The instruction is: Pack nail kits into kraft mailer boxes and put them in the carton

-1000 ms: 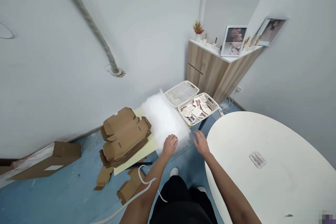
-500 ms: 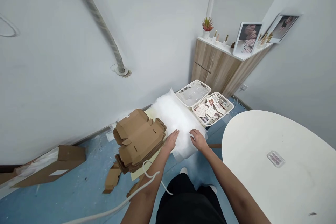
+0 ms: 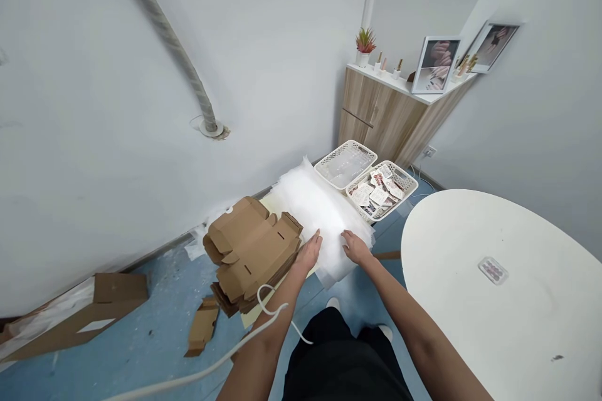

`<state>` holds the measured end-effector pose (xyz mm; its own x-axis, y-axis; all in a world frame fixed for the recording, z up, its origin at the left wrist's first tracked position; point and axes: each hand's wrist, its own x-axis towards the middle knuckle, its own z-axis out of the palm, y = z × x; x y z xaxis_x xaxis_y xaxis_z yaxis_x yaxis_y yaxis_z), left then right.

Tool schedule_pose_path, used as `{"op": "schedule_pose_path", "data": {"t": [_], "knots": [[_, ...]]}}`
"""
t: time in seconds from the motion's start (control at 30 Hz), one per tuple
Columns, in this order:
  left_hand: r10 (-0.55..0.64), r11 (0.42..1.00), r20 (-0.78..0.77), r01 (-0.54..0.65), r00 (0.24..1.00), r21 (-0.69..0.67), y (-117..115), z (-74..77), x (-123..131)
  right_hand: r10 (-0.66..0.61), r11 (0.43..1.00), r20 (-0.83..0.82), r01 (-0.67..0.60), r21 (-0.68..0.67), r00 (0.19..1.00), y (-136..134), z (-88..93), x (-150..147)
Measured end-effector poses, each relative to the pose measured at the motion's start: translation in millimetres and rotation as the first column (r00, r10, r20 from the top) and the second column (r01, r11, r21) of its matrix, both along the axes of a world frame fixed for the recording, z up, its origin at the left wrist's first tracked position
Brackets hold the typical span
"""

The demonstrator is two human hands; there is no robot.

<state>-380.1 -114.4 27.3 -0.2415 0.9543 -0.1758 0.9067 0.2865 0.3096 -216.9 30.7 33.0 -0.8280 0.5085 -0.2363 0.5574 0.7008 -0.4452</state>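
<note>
A stack of thin, white, translucent packing sheets (image 3: 320, 197) lies in front of me, its edges uneven. My left hand (image 3: 309, 252) is at the near left part of the stack, fingers stretched out together, close beside the flattened cardboard boxes (image 3: 256, 250). Over the stack's near right part is my right hand (image 3: 356, 247), its fingers loosely bent and apart from the thumb. Nothing shows in either hand. Whether the fingertips touch the top sheet I cannot tell.
Behind the sheets stand a basket (image 3: 318, 169) of clear plastic pieces and a basket (image 3: 416, 185) of printed cards. A round white table (image 3: 470, 338) is at my right, holding a small clear case (image 3: 493, 270). A white cable (image 3: 202, 377) crosses my left arm. An open carton (image 3: 120, 296) sits left.
The view has shifted slightly. Both hands stay over the sheets in nearly the same pose, the left a little closer to the cardboard.
</note>
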Motion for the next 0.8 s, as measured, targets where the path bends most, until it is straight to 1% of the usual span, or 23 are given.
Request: {"op": "schedule_pose_path", "data": {"t": [0.1,0.23,0.37,0.5,0.57,0.63,0.67,0.73,0.8], "knots": [[-0.017,1.000,0.003,0.017,1.000,-0.009,-5.2,1.0,-0.6,0.007,1.000,0.000,-0.007,-0.009,1.000,1.0,0.3,-1.3],[0.015,0.998,0.012,-0.014,1.000,-0.056,-2.5,8.0,-3.4,-0.003,1.000,-0.017,0.002,-0.015,1.000,0.5,-1.2,-2.6],[0.094,0.996,0.039,-0.094,0.995,-0.011,7.8,21.7,-5.2,0.002,1.000,-0.074,-0.001,0.014,0.997,-1.1,-0.7,-4.1],[0.166,0.985,0.025,-0.167,0.986,0.033,15.1,38.8,-3.3,0.013,0.994,-0.190,0.007,0.106,0.982,-1.1,9.9,-7.9],[0.198,0.977,0.013,-0.199,0.980,0.083,16.6,49.3,0.9,0.018,0.983,-0.266,0.031,0.178,0.964,0.5,19.3,-8.9],[0.194,0.963,0.023,-0.195,0.981,0.188,17.6,60.9,9.5,0.033,0.968,-0.326,0.051,0.246,0.945,4.3,29.3,-6.7],[0.173,0.952,0.036,-0.176,0.984,0.252,18.2,66.8,16.0,0.041,0.960,-0.348,0.060,0.275,0.936,7.3,33.8,-3.8],[0.090,0.924,0.062,-0.106,0.994,0.366,20.5,77.9,34.2,0.046,0.943,-0.384,0.086,0.321,0.922,15.9,40.8,7.0],[-0.006,0.897,0.081,-0.030,0.997,0.442,25.0,86.1,58.5,0.031,0.926,-0.412,0.129,0.354,0.911,27.2,44.3,25.6]]}}
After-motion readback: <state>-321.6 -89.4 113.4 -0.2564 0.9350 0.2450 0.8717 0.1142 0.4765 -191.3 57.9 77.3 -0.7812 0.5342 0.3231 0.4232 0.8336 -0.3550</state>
